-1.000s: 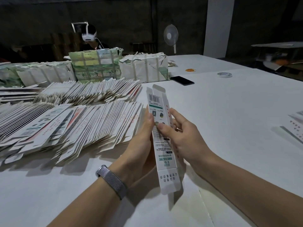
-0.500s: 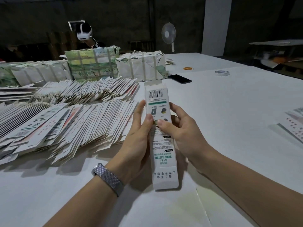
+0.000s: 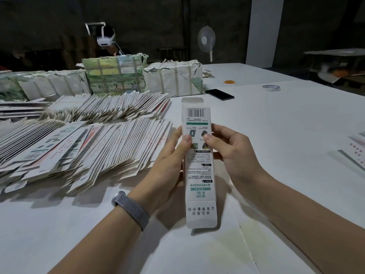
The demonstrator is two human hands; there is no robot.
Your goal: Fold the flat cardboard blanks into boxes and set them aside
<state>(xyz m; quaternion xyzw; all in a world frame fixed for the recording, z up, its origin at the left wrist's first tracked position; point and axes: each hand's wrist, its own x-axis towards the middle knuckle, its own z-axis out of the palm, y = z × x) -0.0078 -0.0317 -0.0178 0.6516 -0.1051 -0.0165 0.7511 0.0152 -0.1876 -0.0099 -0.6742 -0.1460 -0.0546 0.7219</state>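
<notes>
The carton blank [image 3: 199, 165] was held lengthwise above the white bench [image 3: 276, 135], its printed face up, barcode end pointing away and an end flap at each end. The left hand [image 3: 169, 165] gripped its left edge and the right hand [image 3: 231, 153] its right edge; each grip was pinched on the blank, thumbs pressed on the printed face near the middle. A mesh watch band [image 3: 131, 209] sat on the left wrist. Fanned rows of flat blanks [image 3: 88, 147] lay on the bench just left of the hands, with strapped bundles [image 3: 173, 80] behind them.
</notes>
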